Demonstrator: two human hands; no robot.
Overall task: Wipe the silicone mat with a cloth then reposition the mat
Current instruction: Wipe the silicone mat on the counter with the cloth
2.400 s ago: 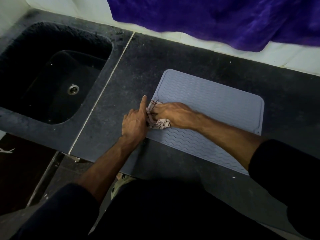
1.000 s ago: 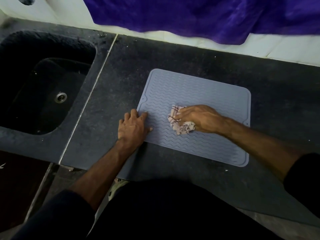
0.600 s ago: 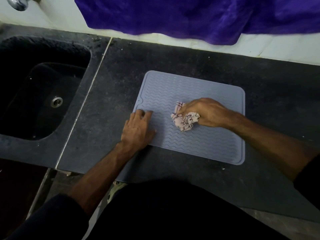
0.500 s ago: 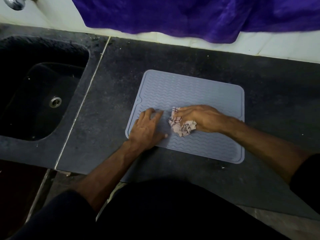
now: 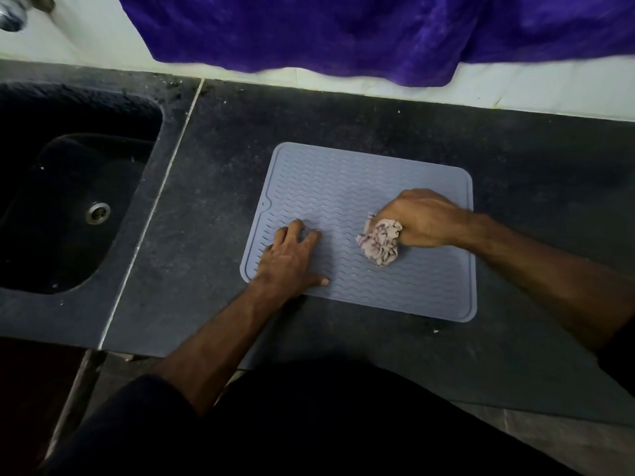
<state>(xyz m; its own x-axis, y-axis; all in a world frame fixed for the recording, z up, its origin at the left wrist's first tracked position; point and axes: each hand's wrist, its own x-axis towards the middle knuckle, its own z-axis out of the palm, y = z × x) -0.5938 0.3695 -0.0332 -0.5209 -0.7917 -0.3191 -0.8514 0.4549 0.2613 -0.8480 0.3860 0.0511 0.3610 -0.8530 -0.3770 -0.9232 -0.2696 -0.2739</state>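
Over the last couple of seconds the right hand (image 5: 421, 218) has carried the cloth (image 5: 379, 240) from the mat's left edge across to the right of its middle, while the left hand (image 5: 292, 259) has come off the tabletop (image 5: 213, 187) and onto the mat (image 5: 343, 180) itself. That suggests the wiping is well under way and most of the ridged surface has been passed over; the far strip near the wall may not have been reached yet, and the repositioning looks not yet begun

The mat lies flat on the dark tabletop, to the right of the sink (image 5: 68, 207) and below the purple towel (image 5: 343, 32) hanging over the wall

The right hand is closed in a fist round the bunched cloth, pressing it down on the mat with the forearm reaching in from the right. The left hand lies flat and spread on the mat's near left corner, fingers straight and thumb out, holding nothing, apparently pinning the mat in place
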